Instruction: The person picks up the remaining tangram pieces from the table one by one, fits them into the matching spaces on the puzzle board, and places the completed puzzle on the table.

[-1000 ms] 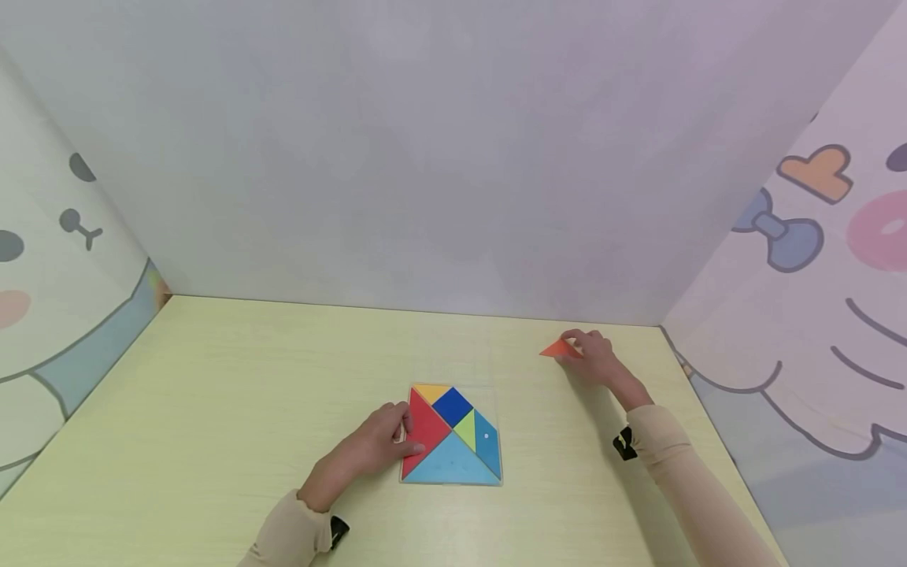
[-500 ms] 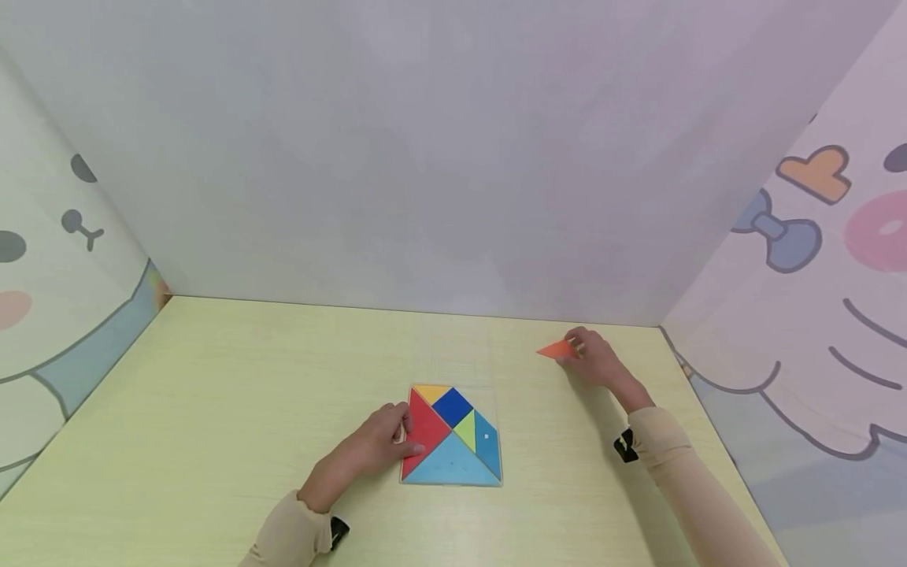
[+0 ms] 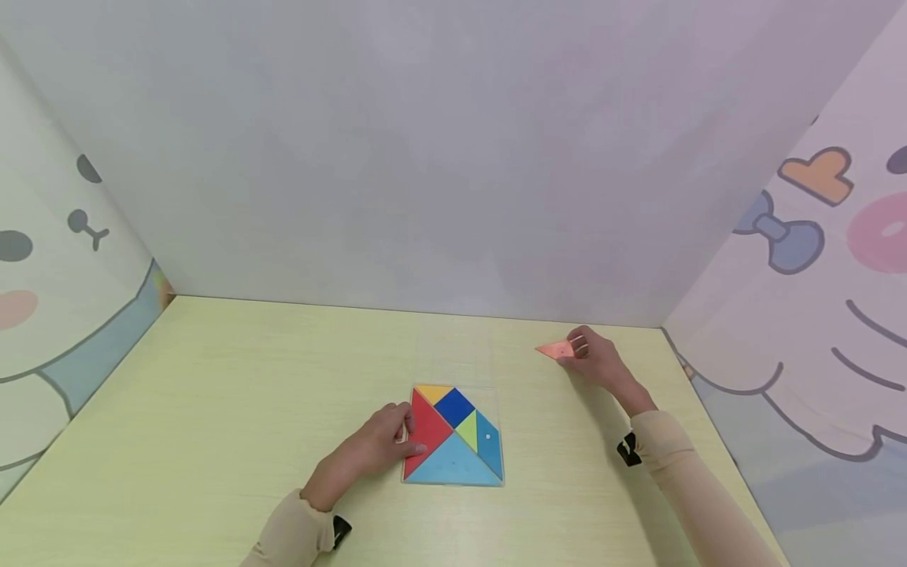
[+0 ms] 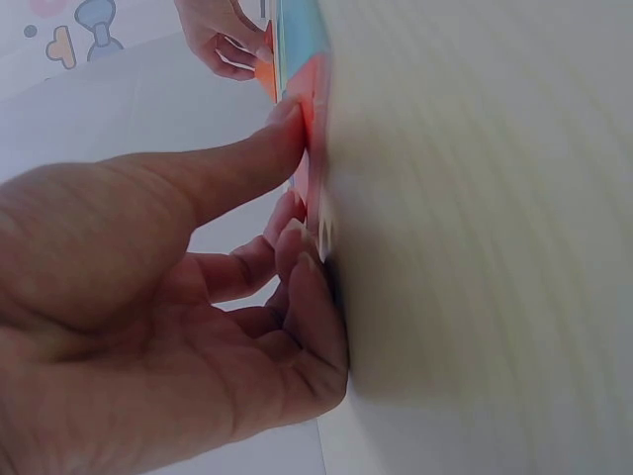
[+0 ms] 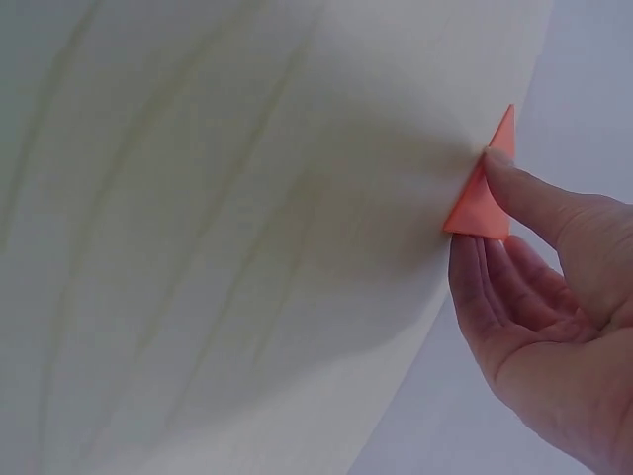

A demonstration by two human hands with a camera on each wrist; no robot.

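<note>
A tangram tray lies on the table at lower middle in the head view. It holds a red triangle, a light blue triangle, a yellow piece, a dark blue square, a lime green triangle and a blue parallelogram. My left hand holds the tray's left edge, thumb on the red triangle, other fingers curled beside the rim. Farther back on the right, my right hand pinches an orange triangle between thumb and fingers; its shadow falls on the table.
A faint transparent sheet or lid lies behind the tray on the pale wooden table. A plain wall rises at the table's back edge. Panels with cartoon prints stand at both sides.
The orange triangle has turned and tilted in my right hand's fingers, so its face now shows more. The left hand and the tray have kept their place.
</note>
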